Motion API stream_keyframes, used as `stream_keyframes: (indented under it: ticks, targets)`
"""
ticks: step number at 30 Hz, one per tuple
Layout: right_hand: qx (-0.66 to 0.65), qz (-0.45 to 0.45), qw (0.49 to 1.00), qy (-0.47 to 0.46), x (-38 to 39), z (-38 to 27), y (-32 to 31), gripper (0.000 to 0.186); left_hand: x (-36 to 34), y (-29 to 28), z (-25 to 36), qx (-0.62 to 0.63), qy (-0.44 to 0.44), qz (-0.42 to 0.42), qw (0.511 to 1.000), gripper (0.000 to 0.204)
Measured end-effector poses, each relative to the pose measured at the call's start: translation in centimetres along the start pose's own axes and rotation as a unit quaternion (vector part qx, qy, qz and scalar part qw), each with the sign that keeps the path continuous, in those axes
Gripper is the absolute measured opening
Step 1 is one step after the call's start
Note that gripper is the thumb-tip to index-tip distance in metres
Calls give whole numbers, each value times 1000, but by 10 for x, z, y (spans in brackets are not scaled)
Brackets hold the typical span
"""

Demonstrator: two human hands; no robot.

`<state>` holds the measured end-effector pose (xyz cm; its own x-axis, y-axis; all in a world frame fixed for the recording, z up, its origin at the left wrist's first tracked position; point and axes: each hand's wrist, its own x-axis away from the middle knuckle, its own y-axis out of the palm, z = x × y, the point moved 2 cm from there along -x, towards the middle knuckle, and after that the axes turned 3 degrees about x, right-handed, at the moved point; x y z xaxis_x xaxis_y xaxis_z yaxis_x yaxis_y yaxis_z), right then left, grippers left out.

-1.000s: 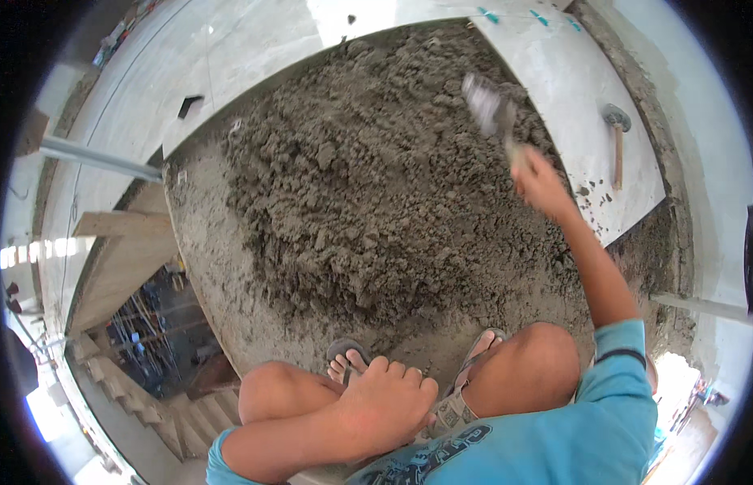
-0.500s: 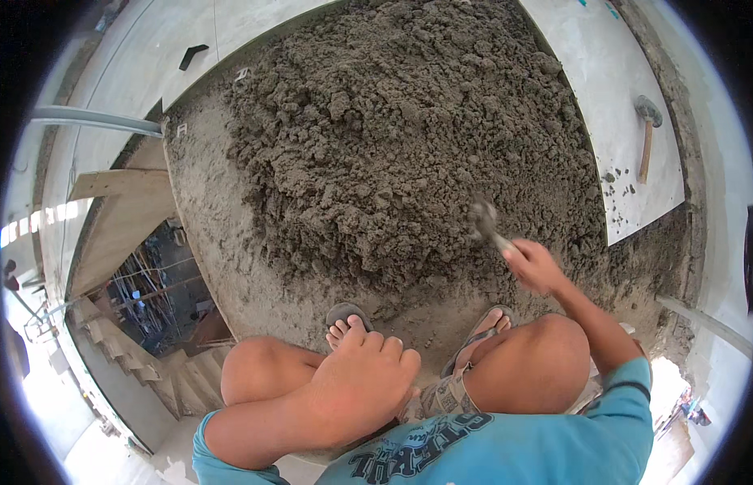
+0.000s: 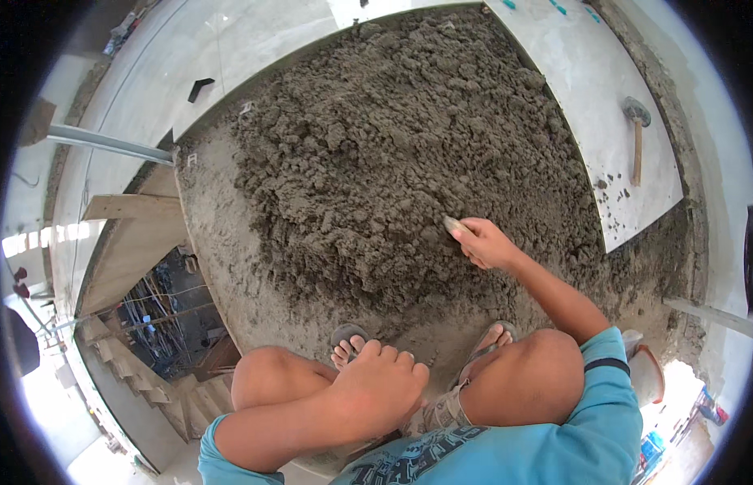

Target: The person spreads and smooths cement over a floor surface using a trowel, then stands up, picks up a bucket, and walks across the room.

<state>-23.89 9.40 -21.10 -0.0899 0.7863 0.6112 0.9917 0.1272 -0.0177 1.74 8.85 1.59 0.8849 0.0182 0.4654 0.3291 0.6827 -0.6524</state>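
Note:
My right hand (image 3: 483, 242) is closed round the pale handle of a trowel (image 3: 453, 224) low in the heap of grey, crumbly mortar (image 3: 352, 162); the blade is hidden in the heap. My left hand (image 3: 376, 388) is curled closed between my bent knees, above my sandalled feet; whatever may be inside it is hidden. Right of the heap lies a pale tile (image 3: 579, 129), with a rubber mallet (image 3: 638, 141) and scattered mortar crumbs on it.
A stairwell opening (image 3: 162, 299) with steps drops away on my left. A metal bar (image 3: 109, 141) juts in there. Pale flooring with a black angled piece (image 3: 200, 87) borders the heap's far left. A bucket (image 3: 645, 380) is behind my right arm, beside a wall.
My right hand swung the trowel down and leftward from the tile's edge into the middle of the heap, where its blade is now out of sight. My left hand stayed between my knees.

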Motion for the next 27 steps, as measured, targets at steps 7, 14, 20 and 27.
stream_keyframes:
  ticks: [7, 14, 20, 27]
  targets:
    - [-121, 3, 993, 12, 27, -40, -31, 31, -2, -12, 0, 20, 8, 14, 1000, 34]
    - [16, 159, 986, -49, 6, -109, -139, 40, -16, -16, -14, 20, -5, -10, 1000, 36]
    - [396, 380, 818, -170, -73, -124, -278, 39, -28, -22, -11, 42, -8, -56, 998, 37]
    - [414, 559, 701, -156, -108, -124, -266, 45, -28, -21, -8, 51, -13, -63, 997, 37]
